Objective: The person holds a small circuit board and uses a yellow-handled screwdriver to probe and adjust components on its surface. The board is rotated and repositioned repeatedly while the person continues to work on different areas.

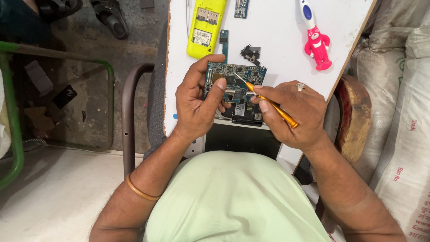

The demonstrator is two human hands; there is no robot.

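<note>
Mostly blue circuit board [233, 78], chips exposed, tilted.

One blue circuit board [233, 76] under the fingers, one orange screwdriver [273, 105] between them; beyond the fingertips, one yellow phone shell [205, 27], one pink toothbrush [316, 38].

A small repair workshop is showing here: a white worktable [286, 40] is carrying an opened yellow phone shell [205, 27], loose circuit boards [241, 8] and small parts [251, 54], while stuffed sacks [403, 112] are crowding the bare concrete floor [67, 188].
</note>
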